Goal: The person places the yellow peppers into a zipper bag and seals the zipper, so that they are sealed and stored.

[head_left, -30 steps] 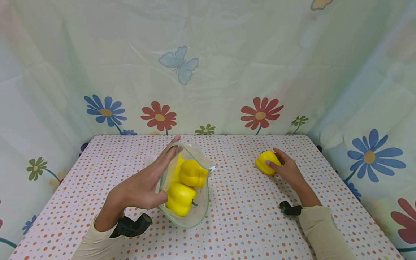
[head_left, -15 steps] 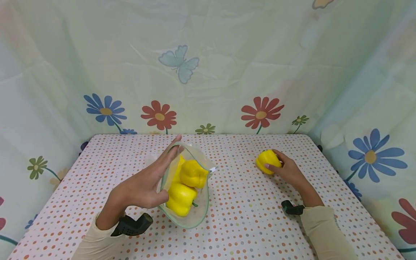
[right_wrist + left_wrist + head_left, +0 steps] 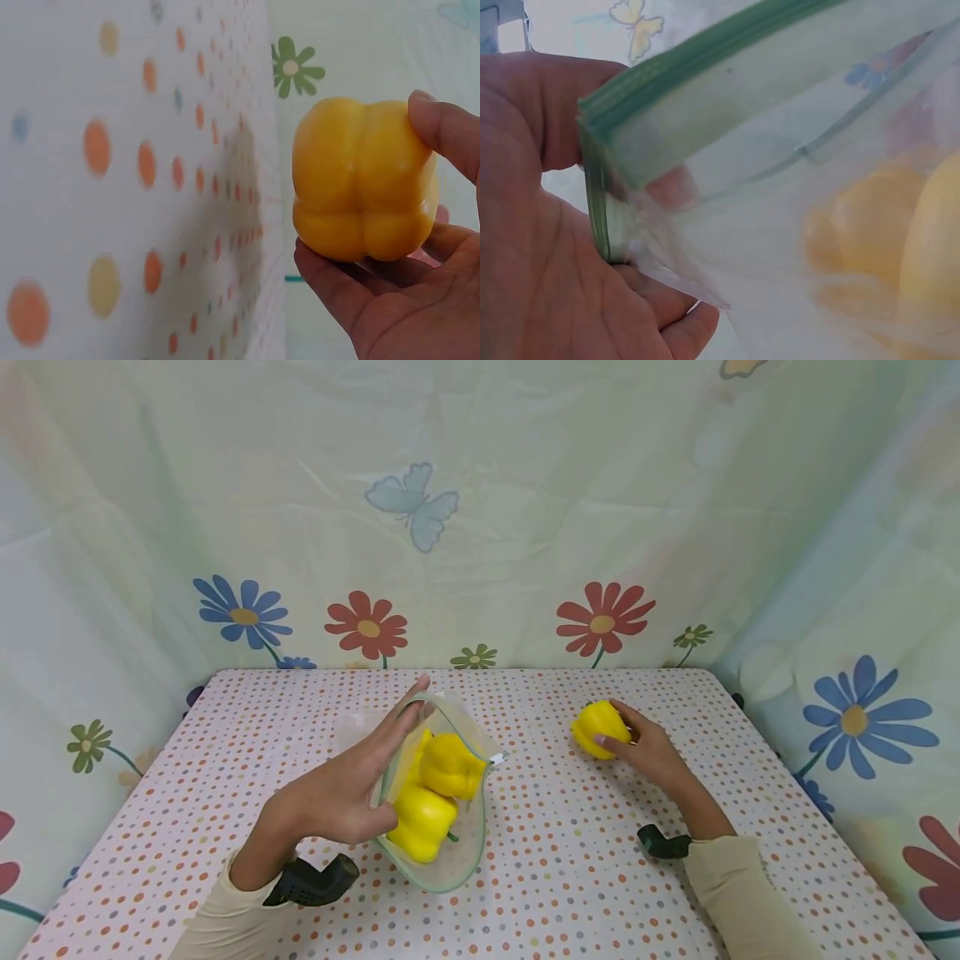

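A clear zip bag [image 3: 467,852] with a green-edged mouth stands on the table with several yellow bell peppers [image 3: 424,818] inside. My left hand [image 3: 330,797] grips the bag's left rim, its thumb at the near side and its fingers toward the far side. Up close in the left wrist view, the green zip strip [image 3: 697,71] runs past the thumb. On the right, my right hand [image 3: 652,752] holds another yellow bell pepper [image 3: 598,728] between thumb and fingers. That pepper [image 3: 364,180] is lifted off the tabletop in the right wrist view.
A white slider [image 3: 497,759] sits at the right corner of the bag's mouth. The table [image 3: 555,877] wears a dotted cloth. A flowered curtain [image 3: 510,527] rises behind its far edge and along both sides.
My right hand has moved left and slightly up with the bell pepper. The left hand and the bag have shifted slightly to the right.
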The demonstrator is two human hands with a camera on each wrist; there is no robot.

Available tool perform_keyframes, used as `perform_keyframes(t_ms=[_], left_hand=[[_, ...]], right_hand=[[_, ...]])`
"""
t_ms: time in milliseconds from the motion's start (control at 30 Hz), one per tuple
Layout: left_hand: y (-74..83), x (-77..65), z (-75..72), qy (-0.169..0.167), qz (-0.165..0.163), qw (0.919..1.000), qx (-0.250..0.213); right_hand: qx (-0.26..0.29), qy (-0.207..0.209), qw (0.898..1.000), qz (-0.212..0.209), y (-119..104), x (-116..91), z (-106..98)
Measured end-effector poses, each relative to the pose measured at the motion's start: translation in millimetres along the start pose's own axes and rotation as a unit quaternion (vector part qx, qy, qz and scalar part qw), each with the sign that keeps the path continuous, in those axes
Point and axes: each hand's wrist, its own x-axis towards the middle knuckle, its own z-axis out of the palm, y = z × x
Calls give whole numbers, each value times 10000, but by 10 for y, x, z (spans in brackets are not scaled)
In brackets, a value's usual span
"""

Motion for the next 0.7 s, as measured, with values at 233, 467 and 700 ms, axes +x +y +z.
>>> perform_keyframes(t_ms=[233, 467, 700], left_hand=[[-3, 18, 15, -38, -45, 10000, 31], [-23, 19, 22, -54, 33, 9999, 93], [-33, 20, 22, -81, 88, 9999, -1]], right_hand=[[193, -104, 9982, -555, -194, -100, 118], [375, -169, 9945, -966, -408, -234, 172], [550, -238, 9896, -1310, -629, -398, 166]])
